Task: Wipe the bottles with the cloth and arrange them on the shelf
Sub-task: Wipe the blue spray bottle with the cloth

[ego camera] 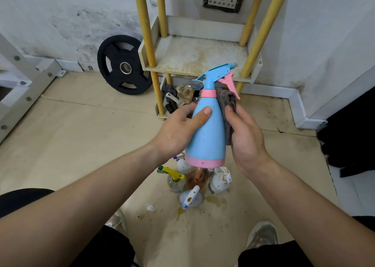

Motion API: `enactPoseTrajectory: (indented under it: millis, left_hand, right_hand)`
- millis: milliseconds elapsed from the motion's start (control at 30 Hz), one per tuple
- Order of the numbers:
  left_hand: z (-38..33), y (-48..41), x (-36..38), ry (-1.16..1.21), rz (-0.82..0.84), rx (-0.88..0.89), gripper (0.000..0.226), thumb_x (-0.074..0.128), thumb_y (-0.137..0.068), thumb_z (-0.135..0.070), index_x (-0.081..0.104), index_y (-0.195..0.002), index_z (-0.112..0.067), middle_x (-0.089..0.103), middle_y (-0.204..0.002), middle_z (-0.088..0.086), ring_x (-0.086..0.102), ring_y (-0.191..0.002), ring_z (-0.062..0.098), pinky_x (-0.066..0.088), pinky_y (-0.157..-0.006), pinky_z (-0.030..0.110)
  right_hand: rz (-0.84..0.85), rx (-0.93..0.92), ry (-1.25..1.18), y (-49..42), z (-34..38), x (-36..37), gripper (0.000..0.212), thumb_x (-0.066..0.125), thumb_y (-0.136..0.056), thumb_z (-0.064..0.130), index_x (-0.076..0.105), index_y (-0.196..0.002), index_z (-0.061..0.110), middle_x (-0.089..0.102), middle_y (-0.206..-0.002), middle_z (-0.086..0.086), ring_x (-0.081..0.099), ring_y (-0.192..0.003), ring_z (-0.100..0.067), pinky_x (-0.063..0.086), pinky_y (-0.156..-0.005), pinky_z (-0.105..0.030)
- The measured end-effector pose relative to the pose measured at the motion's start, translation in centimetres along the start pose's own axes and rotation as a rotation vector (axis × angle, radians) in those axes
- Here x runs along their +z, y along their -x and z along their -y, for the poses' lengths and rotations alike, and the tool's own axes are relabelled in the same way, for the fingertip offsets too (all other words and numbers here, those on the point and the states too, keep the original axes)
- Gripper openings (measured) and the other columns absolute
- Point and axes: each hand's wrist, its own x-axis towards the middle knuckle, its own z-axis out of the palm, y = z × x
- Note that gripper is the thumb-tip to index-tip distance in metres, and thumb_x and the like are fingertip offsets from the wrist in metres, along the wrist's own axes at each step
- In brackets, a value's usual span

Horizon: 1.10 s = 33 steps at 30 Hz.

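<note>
left hand (178, 128) is gripping upright blue plastic spray bottle with pink trigger (209, 132); right hand (245, 136) is pressing grey-brown cloth (226, 102) against its side.

The fingers of the left hand (176, 132) vanish behind the spray bottle (207, 136) — the cloth (227, 100) is partly covered by the right hand (245, 136). The posts of the shelf (194, 53) run off the top edge.

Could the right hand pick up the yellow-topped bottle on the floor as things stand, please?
Probably not yet: the right hand grips the cloth against the blue spray bottle that the left hand holds above the yellow-topped bottle.
</note>
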Motion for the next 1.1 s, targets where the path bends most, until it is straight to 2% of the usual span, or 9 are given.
enactPoseTrajectory:
  millis: [133,233,300,500,667,833,900,967,1100]
  left_hand:
    - [0.3,-0.5,-0.2,-0.024,-0.071,-0.029,0.044,0.058,-0.097,-0.054,0.065,-0.112,-0.013,0.071,-0.102,0.000,0.068,-0.082,0.005,0.052,-0.069,0.023]
    - [0.1,-0.7,-0.5,0.026,-0.146,-0.044,0.045,0.058,-0.098,-0.050,0.069,-0.106,-0.008,0.074,-0.101,0.009,0.068,-0.081,0.013,0.054,-0.073,0.031]
    - [-0.1,-0.9,-0.8,0.073,-0.162,-0.068,0.041,0.058,-0.098,-0.048,0.071,-0.103,-0.009,0.076,-0.100,0.008,0.069,-0.082,0.015,0.055,-0.074,0.034]
    - [-0.8,-0.7,-1.1,0.351,-0.010,-0.176,0.031,0.049,-0.103,-0.017,0.067,-0.128,-0.015,0.070,-0.123,0.009,0.065,-0.100,0.017,0.052,-0.093,0.036]
    - [0.3,0.2,-1.0,0.349,0.130,-0.145,0.039,0.064,-0.096,-0.030,0.054,-0.134,-0.026,0.066,-0.127,0.005,0.067,-0.105,0.026,0.055,-0.087,0.044]
    - [0.3,0.1,-0.7,0.378,0.125,-0.118,0.044,0.067,-0.094,-0.033,0.049,-0.134,-0.026,0.073,-0.113,0.003,0.071,-0.105,0.025,0.057,-0.084,0.048]
    - [0.3,-0.2,-0.7,0.412,0.060,-0.121,0.049,0.067,-0.090,-0.037,0.052,-0.134,-0.023,0.070,-0.123,0.008,0.069,-0.113,0.030,0.055,-0.092,0.054]
    - [0.3,-0.4,-0.9,0.474,-0.003,-0.139,0.055,0.066,-0.086,-0.040,0.053,-0.136,-0.020,0.067,-0.130,0.010,0.066,-0.119,0.032,0.051,-0.098,0.061]
    - [0.2,-0.7,-1.5,0.511,-0.034,-0.141,0.047,0.064,-0.095,-0.035,0.053,-0.137,-0.017,0.065,-0.133,0.013,0.065,-0.120,0.031,0.055,-0.095,0.057]
  right_hand:
    - [0.078,-0.036,0.065,0.5,-0.5,0.2,0.035,0.041,-0.108,0.009,0.058,-0.137,0.017,0.072,-0.117,0.007,0.069,-0.097,0.001,0.054,-0.072,-0.015]
    - [0.150,-0.137,0.178,1.0,-1.5,0.3,0.042,0.048,-0.103,0.014,0.055,-0.138,0.035,0.052,-0.151,0.009,0.049,-0.136,-0.001,0.047,-0.109,-0.029]
    - [0.167,-0.181,0.254,1.4,-2.0,0.5,0.042,0.048,-0.098,0.021,0.054,-0.132,0.046,0.044,-0.156,0.016,0.037,-0.145,0.001,0.035,-0.120,-0.034]
    - [0.067,-0.173,0.200,0.3,-1.0,-0.4,0.045,0.045,-0.104,0.012,0.050,-0.148,0.021,0.052,-0.151,0.006,0.051,-0.136,-0.005,0.046,-0.109,-0.028]
    - [0.018,-0.062,0.110,0.5,0.4,-0.1,0.039,0.038,-0.109,0.005,0.052,-0.143,0.017,0.069,-0.119,0.011,0.070,-0.094,0.004,0.055,-0.071,-0.015]
    - [0.028,-0.082,0.113,0.1,0.7,-0.2,0.039,0.037,-0.109,0.006,0.050,-0.145,0.017,0.066,-0.128,0.001,0.069,-0.093,0.004,0.055,-0.069,-0.015]
    - [0.069,-0.173,0.223,0.3,0.3,-0.3,0.044,0.040,-0.108,0.010,0.045,-0.151,0.020,0.054,-0.149,-0.002,0.062,-0.116,0.004,0.055,-0.088,-0.021]
    - [0.135,-0.330,0.471,0.8,-0.5,-0.5,0.049,0.044,-0.103,0.014,0.042,-0.151,0.028,0.035,-0.163,0.004,0.036,-0.147,-0.003,0.037,-0.119,-0.033]
    - [0.200,-0.531,0.792,1.5,-2.0,-0.7,0.049,0.046,-0.103,0.014,0.044,-0.152,0.019,0.026,-0.167,0.002,0.019,-0.156,-0.012,0.026,-0.125,-0.040]
